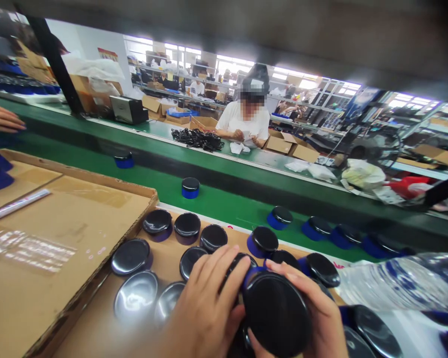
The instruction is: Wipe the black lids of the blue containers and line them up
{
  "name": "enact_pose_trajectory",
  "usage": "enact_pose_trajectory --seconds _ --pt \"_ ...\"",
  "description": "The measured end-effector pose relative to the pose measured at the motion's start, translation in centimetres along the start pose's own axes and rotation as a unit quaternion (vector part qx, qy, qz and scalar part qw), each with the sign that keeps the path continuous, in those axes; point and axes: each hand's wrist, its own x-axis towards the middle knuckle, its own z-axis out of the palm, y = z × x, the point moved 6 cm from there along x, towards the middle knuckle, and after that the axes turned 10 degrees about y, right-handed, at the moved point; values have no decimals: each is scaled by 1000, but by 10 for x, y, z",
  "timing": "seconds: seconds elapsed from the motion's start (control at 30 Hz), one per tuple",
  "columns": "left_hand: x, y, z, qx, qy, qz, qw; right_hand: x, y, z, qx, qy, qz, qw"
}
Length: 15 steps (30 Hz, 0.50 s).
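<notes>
Green conveyor belt (pixel 224 199), cardboard-topped bench (pixel 59 238), factory shelving (pixel 179 74) behind

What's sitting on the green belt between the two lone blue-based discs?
Nothing: in the head view the green belt is bare between the far disc and the nearer disc.

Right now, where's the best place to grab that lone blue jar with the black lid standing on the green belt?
Take the blue jar by its round side wall, just under the black lid, coming from above with fingers on opposite sides. It stands upright and alone on the green belt, so nothing blocks either side.
</notes>
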Motion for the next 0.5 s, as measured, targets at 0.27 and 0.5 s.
enact_pose_trajectory --seconds 0.27,0.5 --pt "5 5 5 86 -114 56 988 15 13 9 -180 -75 52 980" --pt "3 3 2 64 -89 46 993 117 69 55 -313 -158 44 936"
